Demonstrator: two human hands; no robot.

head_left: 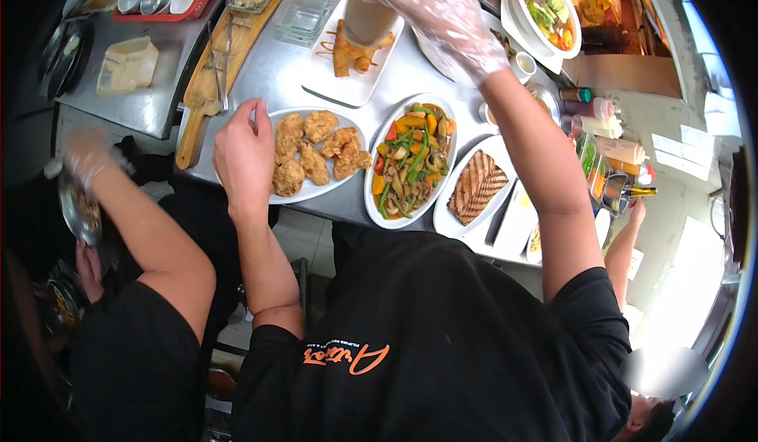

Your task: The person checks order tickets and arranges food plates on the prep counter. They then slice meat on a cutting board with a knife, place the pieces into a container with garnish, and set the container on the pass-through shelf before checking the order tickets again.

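The gloved right hand is clamped around the bottle, positioned over the fried food on the rectangular plate. The left hand is located beside the chicken on the oval plate; its palm side is hidden, so its grip cannot be determined.

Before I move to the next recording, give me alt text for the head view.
A gloved right hand holds a blurred container above a rectangular plate of fried food. The left hand is beside an oval plate of fried pieces, with mixed vegetables and grill-marked slices farther right. Another person's arm shows at left.
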